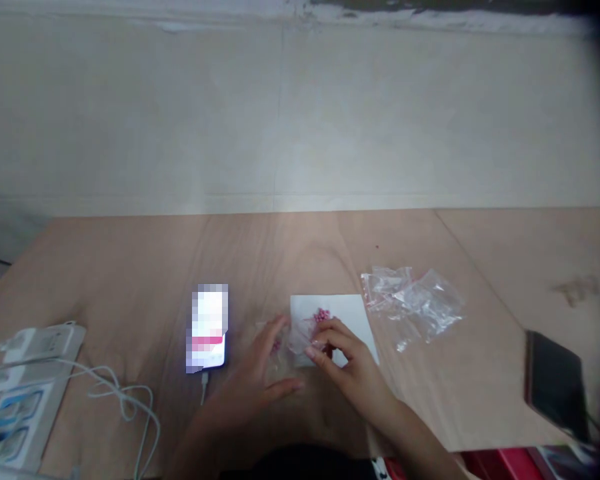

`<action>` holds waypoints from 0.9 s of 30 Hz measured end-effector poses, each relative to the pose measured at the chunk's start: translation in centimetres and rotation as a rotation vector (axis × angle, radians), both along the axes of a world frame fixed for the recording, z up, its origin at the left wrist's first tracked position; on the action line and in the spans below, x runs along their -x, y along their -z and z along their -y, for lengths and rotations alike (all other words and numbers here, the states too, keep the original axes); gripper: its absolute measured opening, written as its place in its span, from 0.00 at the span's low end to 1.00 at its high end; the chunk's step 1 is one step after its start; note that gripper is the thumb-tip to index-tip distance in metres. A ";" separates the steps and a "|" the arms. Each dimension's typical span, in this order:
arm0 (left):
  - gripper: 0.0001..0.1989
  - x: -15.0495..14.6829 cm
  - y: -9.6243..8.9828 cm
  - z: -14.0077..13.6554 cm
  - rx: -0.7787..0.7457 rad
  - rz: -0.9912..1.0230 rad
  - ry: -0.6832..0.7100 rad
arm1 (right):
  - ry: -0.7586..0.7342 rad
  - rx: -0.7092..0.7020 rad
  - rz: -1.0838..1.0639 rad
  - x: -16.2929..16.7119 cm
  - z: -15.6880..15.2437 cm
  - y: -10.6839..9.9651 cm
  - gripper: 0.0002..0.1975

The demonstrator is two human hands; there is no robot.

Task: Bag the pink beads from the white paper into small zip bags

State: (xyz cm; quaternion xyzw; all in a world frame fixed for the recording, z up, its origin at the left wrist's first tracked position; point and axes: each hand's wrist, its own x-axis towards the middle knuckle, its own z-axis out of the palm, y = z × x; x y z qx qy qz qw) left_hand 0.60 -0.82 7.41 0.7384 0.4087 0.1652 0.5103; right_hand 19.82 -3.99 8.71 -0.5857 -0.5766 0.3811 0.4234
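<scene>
My right hand (353,363) is over a white card (363,327) on the table, its thumb and fingers pinching a small clear plastic bag (299,335). Just beyond these fingertips sits a cluster of small pink beads (321,314); I cannot tell whether they lie on the card or in the bag. To the left, my left hand (257,373) has its thumb and fingers apart and holds nothing. Behind its fingers, partly hidden, lies another clear bag (276,360) with something pink in it.
A lit phone (210,327) on a charging cable lies left of my hands. Crumpled clear bags (415,303) are right of the card. A power strip (27,393) with white cables (123,393) is far left, a dark phone (555,380) far right. A wall (280,120) stands behind.
</scene>
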 end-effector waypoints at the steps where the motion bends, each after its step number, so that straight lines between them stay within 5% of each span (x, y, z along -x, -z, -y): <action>1: 0.36 -0.8 0.0 0.4 0.020 0.028 0.020 | -0.008 -0.006 -0.009 0.3 0.3 -0.1 0.08; 9: 0.21 -2.3 0.3 0.2 0.035 0.090 -0.081 | 0.041 -0.030 -0.126 -1.9 2.0 -0.8 0.10; 15: 0.21 -2.3 -0.4 0.3 0.023 0.219 -0.147 | 0.438 0.069 0.097 -5.7 0.7 4.6 0.16; 20: 0.27 -2.4 -0.5 0.8 0.130 0.405 -0.178 | 0.394 0.149 0.257 -6.5 0.0 9.2 0.15; 27: 0.28 -2.5 -0.4 1.6 0.151 0.373 -0.242 | 0.365 0.154 0.287 -6.4 -0.7 9.9 0.12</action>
